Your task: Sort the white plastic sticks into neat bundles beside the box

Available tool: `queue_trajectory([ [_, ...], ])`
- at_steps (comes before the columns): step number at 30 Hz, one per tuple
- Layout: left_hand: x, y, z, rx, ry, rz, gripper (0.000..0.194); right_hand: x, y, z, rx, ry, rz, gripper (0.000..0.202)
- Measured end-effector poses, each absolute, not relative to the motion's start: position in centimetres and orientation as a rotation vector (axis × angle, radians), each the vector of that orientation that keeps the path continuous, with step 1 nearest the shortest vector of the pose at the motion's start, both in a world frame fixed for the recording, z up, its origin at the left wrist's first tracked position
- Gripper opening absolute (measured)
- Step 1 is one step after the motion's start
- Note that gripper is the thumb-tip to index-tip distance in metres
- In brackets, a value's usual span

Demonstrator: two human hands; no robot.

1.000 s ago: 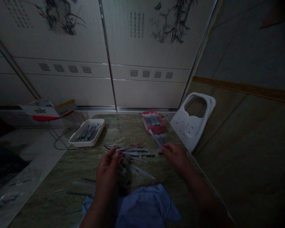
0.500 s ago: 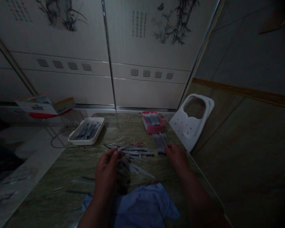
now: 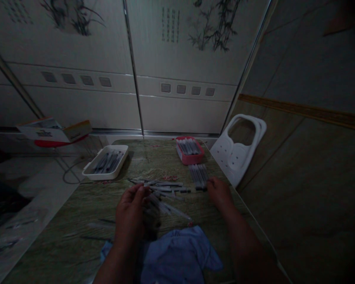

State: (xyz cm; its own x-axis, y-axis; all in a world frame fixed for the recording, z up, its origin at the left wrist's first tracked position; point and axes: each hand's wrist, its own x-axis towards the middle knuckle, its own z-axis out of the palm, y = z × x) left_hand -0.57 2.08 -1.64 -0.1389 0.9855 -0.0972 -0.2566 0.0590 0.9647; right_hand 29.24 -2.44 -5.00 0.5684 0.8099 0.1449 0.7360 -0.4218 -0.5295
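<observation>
My left hand (image 3: 130, 209) is pinched closed at the left side of a loose heap of clear-barrelled pens (image 3: 165, 188). Whatever lies between its fingertips is too dark to make out. At the right end of a neat row of pens (image 3: 198, 176), the fingers of my right hand (image 3: 219, 194) are closed against the outermost one; its grip is partly hidden. The row's pens lie side by side with their dark ends towards me. Behind them a pink box (image 3: 193, 159) is packed with more pens.
A white tray (image 3: 85, 172) with pens stands at the table's far left. Blue cloth (image 3: 177, 256) lies at the near side. Several slim items (image 3: 97, 238) rest left of my left forearm. Beyond the right edge leans a white folded chair (image 3: 221, 152).
The whole view has shifted slightly. My right hand sits slightly farther right of the pen row's dark ends; my left hand keeps its pinch by the heap.
</observation>
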Motion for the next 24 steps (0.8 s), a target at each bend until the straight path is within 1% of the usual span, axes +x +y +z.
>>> queue_trajectory([
  [7,-0.9,2.2,-1.8,0.856,1.151,1.423,0.036,29.5,-2.8,-5.0,-2.163,-1.22,0.184,0.018],
  [14,-1.6,2.6,-1.7,0.719,1.138,1.524,0.035,26.3,-3.1,-2.7,-2.055,-1.276,0.207,0.021],
  [17,-1.9,2.8,-1.5,0.677,1.107,1.566,0.035,23.7,-3.6,-1.1,-1.994,-1.404,0.268,0.019],
  [20,-2.3,2.8,-0.9,0.653,1.107,1.594,0.034,21.0,-4.4,0.3,-1.968,-1.615,0.406,0.014],
  [24,-2.7,2.6,0.3,0.601,1.097,1.616,0.033,18.4,-5.6,1.2,-1.948,-1.836,0.462,0.009],
])
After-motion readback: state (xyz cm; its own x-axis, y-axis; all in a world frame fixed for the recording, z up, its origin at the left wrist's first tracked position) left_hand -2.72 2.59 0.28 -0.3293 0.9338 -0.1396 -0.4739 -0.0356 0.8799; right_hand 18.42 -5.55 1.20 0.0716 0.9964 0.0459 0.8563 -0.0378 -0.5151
